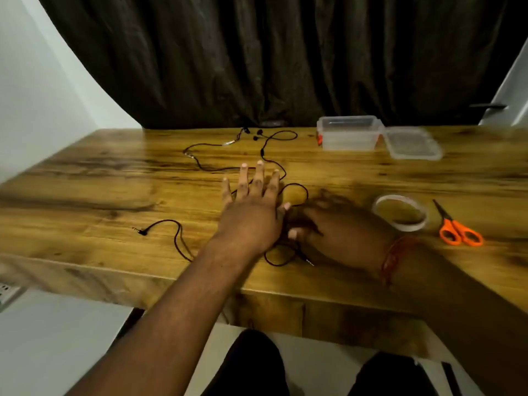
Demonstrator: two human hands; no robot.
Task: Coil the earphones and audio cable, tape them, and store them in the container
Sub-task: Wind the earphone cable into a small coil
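Earphones (258, 134) uncoiled on table (85, 178), left hand (251, 212) fingers spread, right hand (337, 232) blurred, grip unclear

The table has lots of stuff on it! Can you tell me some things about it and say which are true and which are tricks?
1. The plastic container is open, with its lid lying beside it. True.
2. The scissors have blue handles. False: they are orange.
3. The tape roll sits between the right hand and the scissors. True.
4. The earbuds are already in the container. False: they lie on the wooden table, uncoiled.
5. The left hand is a fist. False: its fingers are spread flat.
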